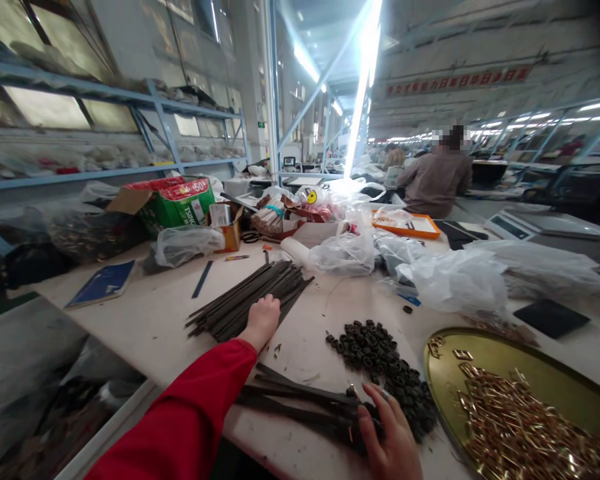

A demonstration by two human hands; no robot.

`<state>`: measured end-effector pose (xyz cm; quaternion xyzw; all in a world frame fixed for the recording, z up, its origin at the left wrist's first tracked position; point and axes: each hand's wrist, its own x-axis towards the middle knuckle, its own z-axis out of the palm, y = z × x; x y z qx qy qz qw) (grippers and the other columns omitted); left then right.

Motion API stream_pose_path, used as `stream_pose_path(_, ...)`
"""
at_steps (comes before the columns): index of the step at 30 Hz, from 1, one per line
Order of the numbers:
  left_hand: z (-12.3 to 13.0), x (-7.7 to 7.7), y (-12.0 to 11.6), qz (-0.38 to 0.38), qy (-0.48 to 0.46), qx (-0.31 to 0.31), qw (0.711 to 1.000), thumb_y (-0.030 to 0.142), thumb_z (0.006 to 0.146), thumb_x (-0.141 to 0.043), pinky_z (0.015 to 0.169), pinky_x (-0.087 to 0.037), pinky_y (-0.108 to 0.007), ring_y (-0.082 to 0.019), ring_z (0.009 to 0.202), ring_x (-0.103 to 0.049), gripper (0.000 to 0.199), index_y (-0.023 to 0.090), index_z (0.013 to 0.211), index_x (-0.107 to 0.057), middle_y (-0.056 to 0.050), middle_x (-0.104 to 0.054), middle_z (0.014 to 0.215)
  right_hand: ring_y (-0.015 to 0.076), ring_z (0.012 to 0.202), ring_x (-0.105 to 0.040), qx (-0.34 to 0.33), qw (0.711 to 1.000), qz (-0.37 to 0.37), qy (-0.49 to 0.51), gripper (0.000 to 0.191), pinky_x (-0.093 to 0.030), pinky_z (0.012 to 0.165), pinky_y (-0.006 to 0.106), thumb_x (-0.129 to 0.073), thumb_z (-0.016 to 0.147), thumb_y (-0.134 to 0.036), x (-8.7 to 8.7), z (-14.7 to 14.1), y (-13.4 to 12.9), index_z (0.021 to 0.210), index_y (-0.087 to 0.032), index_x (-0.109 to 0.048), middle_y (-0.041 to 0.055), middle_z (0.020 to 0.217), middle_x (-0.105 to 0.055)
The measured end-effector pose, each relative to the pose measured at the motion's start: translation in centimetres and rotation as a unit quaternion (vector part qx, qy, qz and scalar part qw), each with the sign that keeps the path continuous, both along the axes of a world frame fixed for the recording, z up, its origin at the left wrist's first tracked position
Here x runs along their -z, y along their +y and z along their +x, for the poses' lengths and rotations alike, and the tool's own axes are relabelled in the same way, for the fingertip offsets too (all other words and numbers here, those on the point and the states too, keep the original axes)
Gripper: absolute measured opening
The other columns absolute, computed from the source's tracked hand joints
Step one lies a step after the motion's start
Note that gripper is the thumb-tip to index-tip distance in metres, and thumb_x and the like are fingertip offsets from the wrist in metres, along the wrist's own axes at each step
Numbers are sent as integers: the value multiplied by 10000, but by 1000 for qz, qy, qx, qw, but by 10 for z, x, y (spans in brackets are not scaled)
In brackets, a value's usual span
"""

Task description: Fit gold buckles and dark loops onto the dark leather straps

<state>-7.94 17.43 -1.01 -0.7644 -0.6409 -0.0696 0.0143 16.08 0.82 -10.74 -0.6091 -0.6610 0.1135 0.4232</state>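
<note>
My left hand [263,323], in a red sleeve, is closed over a pile of long dark strips [245,293]; its fingertips are hidden behind the hand. A second, looser bundle of dark strips [300,395] lies nearer to me, at the table's front edge. At the right end of that bundle is my right hand [393,430], its thumb and fingers apart, touching or just over the strip ends. A small shiny bit shows by its fingertips, too small to name. Beside it lies a heap of small dark loops [375,353].
A gold-coloured tray [437,373] holds many brass-coloured metal pieces [520,420] at the right. White plastic bags [450,273], an orange tray [410,225], a green box [180,203] and a blue booklet [103,283] lie farther back. Another person [435,177] sits beyond the table.
</note>
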Motion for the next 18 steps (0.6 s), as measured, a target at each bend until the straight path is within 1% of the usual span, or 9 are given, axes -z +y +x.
stream_pose_path(3, 1, 5, 6, 0, -3, -36, 999, 184, 861, -448, 763, -441, -392, -240, 914, -545, 166, 86, 950, -548, -131, -546, 1014, 281, 1014, -560, -4, 1000, -20, 15, 291, -481, 838, 454, -465, 847, -357, -2, -7, 5, 1073, -202, -563, 117, 1071, -611)
stream_pose_path(5, 3, 5, 5, 1, -16, -44, 999, 168, 868, -415, 785, -431, -401, -244, 935, -538, 173, 87, 954, -541, -130, -543, 1021, 271, 988, -576, -21, 999, -38, 4, 275, -486, 839, 433, -486, 835, -338, -7, -13, 7, 1038, -188, -594, 116, 1044, -627)
stream_pose_path(8, 5, -3, 2, -1, -52, -36, 998, 117, 858, -349, 792, -421, -399, -273, 939, -544, 214, 63, 923, -545, -184, -547, 995, 264, 989, -575, -20, 999, -49, 8, 269, -476, 853, 426, -479, 836, -304, -15, -21, 6, 1045, -183, -598, 118, 1046, -627)
stream_pose_path(10, 8, -12, -7, -7, -85, -15, 996, 124, 854, -340, 810, -416, -366, -256, 938, -554, 219, 82, 941, -537, -169, -561, 983, 270, 1040, -545, -11, 999, -37, 28, 298, -455, 878, 437, -477, 835, -308, -22, -21, 3, 1087, -184, -575, 125, 1100, -600)
stream_pose_path(12, 11, -20, -26, -24, -120, 25, 992, 149, 849, -357, 819, -414, -306, -211, 924, -563, 213, 127, 980, -523, -110, -586, 969, 273, 1094, -502, -1, 998, -15, 67, 338, -423, 908, 442, -474, 836, -331, -30, -17, 1, 1131, -182, -542, 131, 1155, -559)
stream_pose_path(13, 13, -23, -39, -42, -139, 53, 988, 163, 844, -367, 806, -418, -274, -188, 898, -569, 210, 149, 985, -522, -77, -599, 940, 264, 1074, -509, 6, 995, -9, 101, 363, -426, 898, 430, -466, 841, -351, -35, -12, 0, 1157, -179, -516, 129, 1139, -558)
stream_pose_path(15, 15, -27, -72, -95, -177, 111, 973, 213, 828, -392, 715, -435, -234, -159, 764, -576, 180, 179, 928, -539, -13, -604, 800, 215, 879, -577, 17, 978, -25, 208, 425, -481, 771, 367, -442, 851, -410, -46, -2, 0, 1204, -173, -449, 94, 969, -591)
stream_pose_path(16, 15, -28, -90, -168, -234, 148, 946, 224, 808, -411, 677, -432, -228, -155, 726, -562, 162, 178, 887, -545, -2, -591, 770, 177, 722, -577, 20, 959, -46, 278, 462, -491, 654, 318, -434, 849, -449, -52, 3, 1, 1215, -169, -415, 53, 843, -583)
stream_pose_path(18, 15, -30, -122, -296, -300, 148, 894, 198, 760, -410, 571, -409, -202, -127, 606, -513, 137, 178, 816, -533, 29, -539, 677, 109, 478, -459, 16, 908, -98, 407, 487, -402, 448, 232, -467, 809, -522, -61, 12, 2, 1140, -167, -424, -35, 643, -490)
